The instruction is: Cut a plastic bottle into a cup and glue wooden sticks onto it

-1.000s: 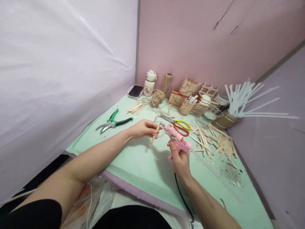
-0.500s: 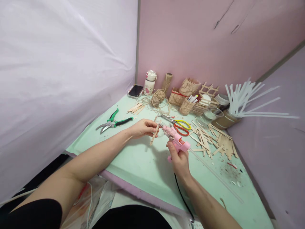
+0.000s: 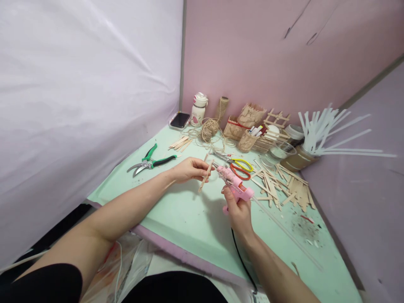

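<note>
In the middle of the view my left hand (image 3: 191,170) pinches a small piece made of wooden craft sticks (image 3: 205,177), held tilted above the green tabletop. My right hand (image 3: 240,212) is wrapped round the handle of a pink hot glue gun (image 3: 232,182). The gun's metal nozzle points left at the craft sticks, very close to them; whether it touches I cannot tell. A long clear glue stick (image 3: 284,229) sticks out of the gun's rear, and a black cord hangs below the handle. Scissors (image 3: 241,166) with yellow and orange handles lie just behind the gun.
Green-handled pruning shears (image 3: 150,161) lie left of my left hand. Loose craft sticks (image 3: 273,185) are scattered at the right. Behind stand a twine ball (image 3: 210,128), a phone (image 3: 179,120), a bottle (image 3: 198,110), a pen cup (image 3: 246,141) and a tub of glue sticks (image 3: 299,158).
My right hand and the glue gun have shifted slightly to the right. My left hand stays in place with the craft sticks.
</note>
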`<state>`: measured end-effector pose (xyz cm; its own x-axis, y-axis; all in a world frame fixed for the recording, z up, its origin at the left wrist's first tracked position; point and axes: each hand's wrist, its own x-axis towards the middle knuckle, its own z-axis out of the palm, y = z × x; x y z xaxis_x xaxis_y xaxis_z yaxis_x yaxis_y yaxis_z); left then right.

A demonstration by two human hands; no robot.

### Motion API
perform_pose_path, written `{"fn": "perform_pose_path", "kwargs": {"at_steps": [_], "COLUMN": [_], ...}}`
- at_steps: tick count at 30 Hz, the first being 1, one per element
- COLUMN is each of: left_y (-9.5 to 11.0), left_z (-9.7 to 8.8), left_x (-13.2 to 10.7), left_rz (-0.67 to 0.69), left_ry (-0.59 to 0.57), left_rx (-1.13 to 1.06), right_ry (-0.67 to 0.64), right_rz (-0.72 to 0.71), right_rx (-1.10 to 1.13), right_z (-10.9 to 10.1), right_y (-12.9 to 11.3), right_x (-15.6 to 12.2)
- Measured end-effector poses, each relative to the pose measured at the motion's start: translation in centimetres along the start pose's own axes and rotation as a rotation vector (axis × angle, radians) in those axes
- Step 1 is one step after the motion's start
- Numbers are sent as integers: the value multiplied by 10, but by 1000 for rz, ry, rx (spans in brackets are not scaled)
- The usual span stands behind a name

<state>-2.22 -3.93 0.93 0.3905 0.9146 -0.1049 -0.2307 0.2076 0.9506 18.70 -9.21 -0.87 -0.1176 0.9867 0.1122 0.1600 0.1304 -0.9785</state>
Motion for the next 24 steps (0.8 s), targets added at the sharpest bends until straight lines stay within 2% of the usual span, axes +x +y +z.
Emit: {"fn": "perform_pose_path", "kwargs": {"at_steps": [24], "left_y": [2], "left_z": [2], "left_x": [-2], "left_rz": [0], "left_ry": [-1], "left_rx": [51], "right_ry": [19], "right_rz": [0], "right_rx": [3], "right_z": [1], "right_y": [-2], "right_x": [-1]}}
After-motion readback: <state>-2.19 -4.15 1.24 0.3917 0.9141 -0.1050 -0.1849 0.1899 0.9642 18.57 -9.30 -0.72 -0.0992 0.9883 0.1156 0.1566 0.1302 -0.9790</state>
